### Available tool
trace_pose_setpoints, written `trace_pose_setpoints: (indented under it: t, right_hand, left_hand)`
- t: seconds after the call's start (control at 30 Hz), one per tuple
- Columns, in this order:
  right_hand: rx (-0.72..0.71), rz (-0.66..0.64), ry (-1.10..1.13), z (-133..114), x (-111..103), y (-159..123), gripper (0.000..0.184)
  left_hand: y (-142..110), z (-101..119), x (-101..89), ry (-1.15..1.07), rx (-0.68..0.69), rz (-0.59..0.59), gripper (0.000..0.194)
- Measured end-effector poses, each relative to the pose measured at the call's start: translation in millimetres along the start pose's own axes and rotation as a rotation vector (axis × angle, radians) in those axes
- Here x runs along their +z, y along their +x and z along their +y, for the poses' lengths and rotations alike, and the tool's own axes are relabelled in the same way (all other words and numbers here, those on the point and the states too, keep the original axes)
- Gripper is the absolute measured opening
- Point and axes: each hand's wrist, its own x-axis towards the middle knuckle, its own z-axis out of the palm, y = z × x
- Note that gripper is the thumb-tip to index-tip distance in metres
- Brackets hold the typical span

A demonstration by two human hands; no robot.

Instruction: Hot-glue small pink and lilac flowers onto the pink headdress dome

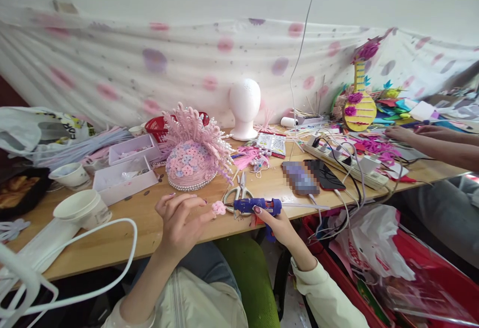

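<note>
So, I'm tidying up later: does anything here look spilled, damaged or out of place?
I see nothing spilled or damaged. Oddest are the tangled cables around the power strip, some hanging over the table's front edge.

My spot's basically a small craft workshop, and a shared one: another person's arms [445, 141] are over the same wood-look table [138, 206] at 2 o'clock. Giveaways? There's a blue hot glue gun [250, 205] in my right hand [279, 226], a white mannequin head [245, 101] at 12, and a hat-shaped pink piece [190, 163] of fuzzy flowers and beads at 11. Around 10 I've got pastel fuzzy stems [84, 146] plus open white boxes [130, 188] with bits inside. At 1 there's a yellow lute-shaped craft [359, 111] beside heaped coloured paper [406, 108], with a crammed power strip [346, 162] nearer me. Can't tell if it's inside a house.
</note>
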Motion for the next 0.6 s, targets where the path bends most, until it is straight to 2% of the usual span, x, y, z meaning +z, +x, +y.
trace_pose_setpoints:
  t: [0.2, 0.33, 0.6]
  right_hand:
    - [-0.021, 0.022, -0.023, 3.0, 0.0, 2.8, 0.055]
    - [-0.016, 0.048, -0.009, 4.5, 0.6, 2.9, 0.054]
    - [0.001, 0.249, 0.071, 6.2, 1.6, 4.6, 0.052]
  left_hand:
    - [3.6, -2.7, -2.1, -0.059, -0.033, 0.014, 0.021]
    - [3.0, -6.4, -2.3, -0.058, -0.002, -0.005, 0.023]
    - [5.4, -3.7, -1.2, -0.083, -0.053, 0.01, 0.02]
